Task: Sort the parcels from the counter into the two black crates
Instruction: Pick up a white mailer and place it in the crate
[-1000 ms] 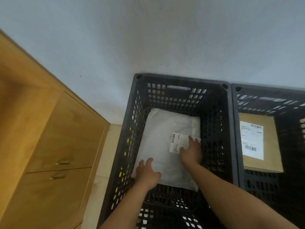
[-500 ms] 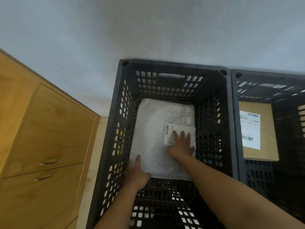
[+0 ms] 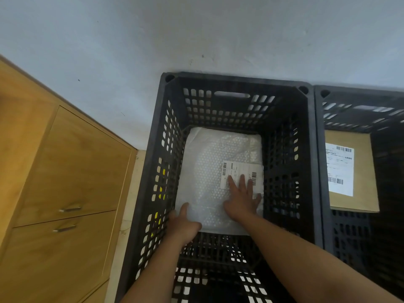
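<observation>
Left crate: the black perforated plastic crate (image 3: 240, 82) stands against the pale grey wall (image 3: 196, 36), touching or just beside its twin.
Task's thing: the white bubble-wrap parcel (image 3: 209, 167) lies flat on this crate's floor. It sits toward the far edge and nearer the left wall, and the near part of the floor is bare.
Label: a white shipping label with barcodes (image 3: 240, 169) faces up near the parcel's right edge.
Right hand: the right hand (image 3: 242, 200) rests palm-down on the parcel. Its fingers are straight and spread wide, and the fingertips overlap the label's near edge.
Left hand: the left hand (image 3: 183, 226) is at the parcel's near left corner with the thumb laid on top. The other fingers are mostly hidden at the edge, so it appears to pinch that corner.
Right crate: the second black perforated plastic crate (image 3: 319, 149) holds a flat brown cardboard parcel (image 3: 363, 182). It lies label-up toward the far edge of that crate's floor.
Surroundings: a light wooden cabinet with metal drawer handles (image 3: 72, 171) stands to the left of the crates.
Done so far: each crate holds one parcel, and the white one looks essentially placed, needing only to be let go.
Left to do: the counter is out of view, so the number of parcels still waiting cannot be told. Both crates have plenty of room.
</observation>
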